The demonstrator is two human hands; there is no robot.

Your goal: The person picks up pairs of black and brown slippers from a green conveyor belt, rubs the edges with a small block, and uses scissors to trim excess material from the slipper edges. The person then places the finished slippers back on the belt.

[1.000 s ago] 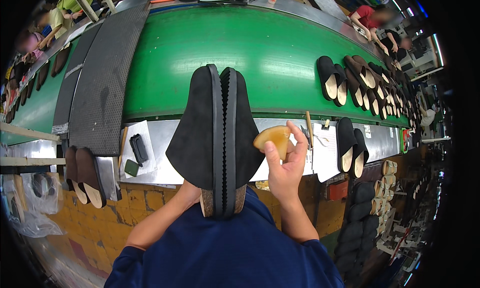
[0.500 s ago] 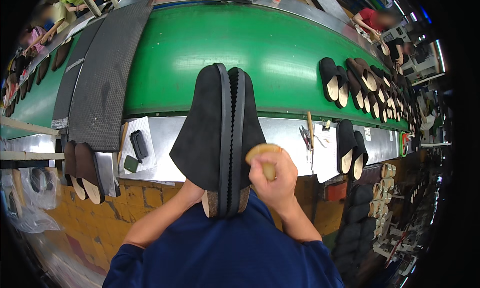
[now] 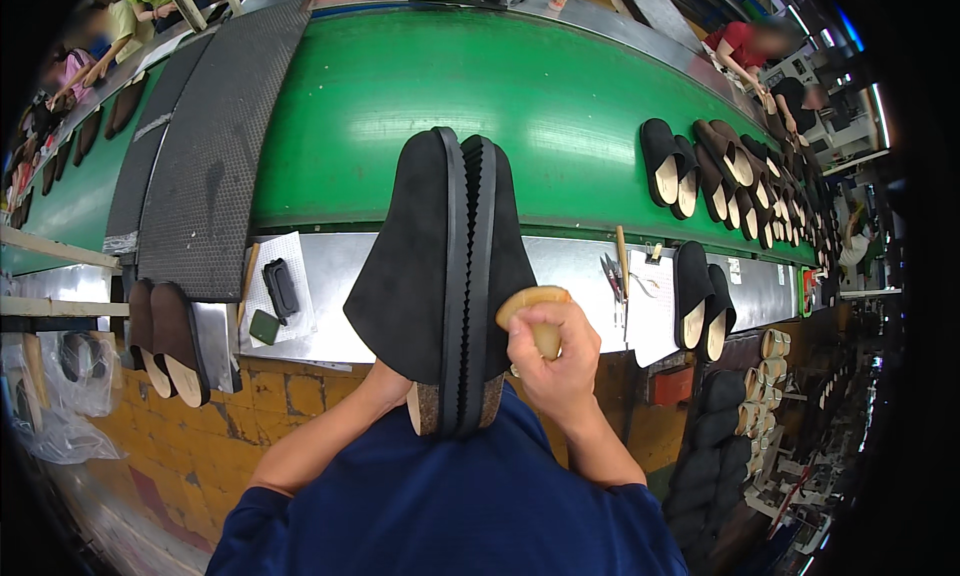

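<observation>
A pair of black suede-like clogs stands upright in front of me, soles facing each other and toes pointing away. The left clog (image 3: 408,266) shows its broad upper; the right clog (image 3: 508,236) is seen more edge-on. Ridged outsoles meet near the heels, with a narrow gap toward the toes. My left hand (image 3: 384,386) is closed on the pair from beneath, its fingers hidden behind the left clog. In my right hand (image 3: 560,366), fingers closed, is a tan rounded block, perhaps rubber (image 3: 528,299). Its edge is against or very near the right clog's upper.
Beyond a metal ledge (image 3: 570,266) runs a green conveyor belt (image 3: 350,86), carrying many clogs (image 3: 662,161) at right. Brown clogs (image 3: 178,341) stand left, black ones (image 3: 692,296) right. Snips (image 3: 612,273) and paper (image 3: 652,311) lie on the ledge. Other people (image 3: 745,51) work across the belt.
The clogs have shifted slightly to the right, and the gap between their soles looks a little wider at the toes. My right hand and the tan block have moved slightly right too.
</observation>
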